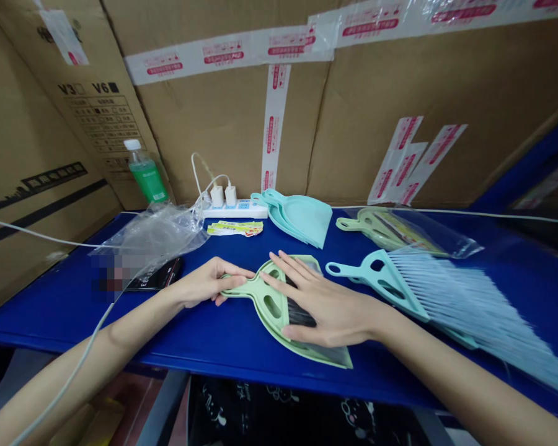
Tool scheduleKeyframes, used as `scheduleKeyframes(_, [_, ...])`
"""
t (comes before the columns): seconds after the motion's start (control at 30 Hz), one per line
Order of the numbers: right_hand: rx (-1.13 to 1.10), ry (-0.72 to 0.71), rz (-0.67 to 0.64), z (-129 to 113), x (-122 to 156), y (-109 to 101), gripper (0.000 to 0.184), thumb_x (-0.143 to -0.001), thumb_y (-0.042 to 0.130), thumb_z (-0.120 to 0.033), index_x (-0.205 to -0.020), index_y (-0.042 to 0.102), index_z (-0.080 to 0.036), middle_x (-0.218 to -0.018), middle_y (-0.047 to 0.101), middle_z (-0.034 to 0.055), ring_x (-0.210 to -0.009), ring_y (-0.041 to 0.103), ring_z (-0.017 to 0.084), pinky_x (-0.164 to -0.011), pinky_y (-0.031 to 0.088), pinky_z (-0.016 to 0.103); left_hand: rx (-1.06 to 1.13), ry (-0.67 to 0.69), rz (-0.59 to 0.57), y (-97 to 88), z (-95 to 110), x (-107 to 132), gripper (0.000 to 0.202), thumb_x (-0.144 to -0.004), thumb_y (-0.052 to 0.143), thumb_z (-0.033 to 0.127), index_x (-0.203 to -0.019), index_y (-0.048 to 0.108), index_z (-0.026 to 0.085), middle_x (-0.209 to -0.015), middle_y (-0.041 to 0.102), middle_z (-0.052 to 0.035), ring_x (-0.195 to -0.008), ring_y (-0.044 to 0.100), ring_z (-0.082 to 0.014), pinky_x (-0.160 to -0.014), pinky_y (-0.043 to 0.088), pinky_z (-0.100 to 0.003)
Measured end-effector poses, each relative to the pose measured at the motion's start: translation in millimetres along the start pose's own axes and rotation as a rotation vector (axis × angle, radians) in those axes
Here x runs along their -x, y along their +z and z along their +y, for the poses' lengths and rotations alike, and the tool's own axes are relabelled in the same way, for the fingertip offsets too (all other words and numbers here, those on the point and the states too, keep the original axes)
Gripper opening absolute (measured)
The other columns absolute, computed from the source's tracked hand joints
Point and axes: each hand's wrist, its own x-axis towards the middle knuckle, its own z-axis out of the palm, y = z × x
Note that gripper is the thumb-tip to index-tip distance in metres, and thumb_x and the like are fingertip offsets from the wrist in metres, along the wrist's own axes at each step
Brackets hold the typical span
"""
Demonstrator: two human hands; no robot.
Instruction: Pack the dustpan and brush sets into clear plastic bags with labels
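Note:
A light-green dustpan (272,327) lies at the front middle of the blue table, and a matching hand brush (259,290) with dark bristles is nested in it. My left hand (203,285) pinches the stacked handles between thumb and fingers. Spread flat over the brush bristles and pan is my right hand (332,306), its fingers apart. To the right of that hand lies a light-blue brush (402,291) with long pale bristles, on top of a blue dustpan (465,337) that is mostly covered.
Stacked blue dustpans (302,217) lie behind my hands. A bagged green set (376,230) is at the back right. Left are a clear plastic bag (155,235), a green bottle (149,176), a phone-like black object (160,277) and a power strip (242,210). Cardboard (214,124) walls the back; a cable crosses my left arm.

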Motion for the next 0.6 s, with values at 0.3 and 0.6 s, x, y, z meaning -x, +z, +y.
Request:
scheduleKeyframes(0.3, [-0.029, -0.01, 0.0, -1.1, 0.3, 1.4, 0.087, -0.086, 0.047, -0.06, -0.152, 0.005, -0.02, -0.156, -0.015, 0.0133, -0.14, -0.016, 0.034, -0.111, 0.005, 0.06, 0.055, -0.02, 0.0, -0.6, -3.4, 0.6, 0.048, -0.074, 0.071, 0.046, -0.109, 0.07, 0.013, -0.049, 0.053, 0.0056, -0.035, 0.04, -0.0039, -0.035, 0.03, -0.016])
scheduleKeyframes(0.6, [-0.052, -0.012, -0.031, -2.5, 0.2, 0.5, 0.087, -0.087, 0.044, -0.062, -0.152, 0.006, -0.018, -0.156, -0.015, 0.0137, -0.14, -0.016, 0.034, -0.112, 0.005, 0.058, 0.116, -0.061, -0.129, -0.1, -1.6, -2.6, 0.044, -0.081, 0.061, 0.05, -0.098, 0.071, 0.01, -0.068, 0.068, -0.0045, -0.035, 0.038, -0.0022, -0.031, 0.024, -0.015])
